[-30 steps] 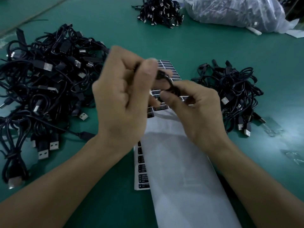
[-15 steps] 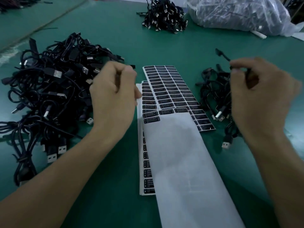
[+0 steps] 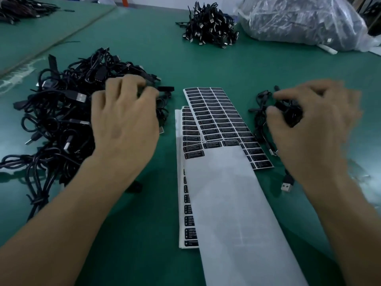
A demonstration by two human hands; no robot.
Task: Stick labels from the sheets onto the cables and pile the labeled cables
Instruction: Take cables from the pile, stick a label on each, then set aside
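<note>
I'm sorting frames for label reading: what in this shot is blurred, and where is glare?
Head view: the right hand is motion-smeared, the left hand slightly; the label sheets are fairly sharp, larger print partly legible; glare streaks the table at its left edge.

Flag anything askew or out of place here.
The label sheets lie fanned, not squared; a blank white sheet lies slanted across them. One USB plug trails out of the right-hand pile. Nothing looks damaged.

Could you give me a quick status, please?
Left hand on left cable heap, hold unclear. Right hand grips cable at right pile. Label sheets lie between, nothing blocking.
</note>
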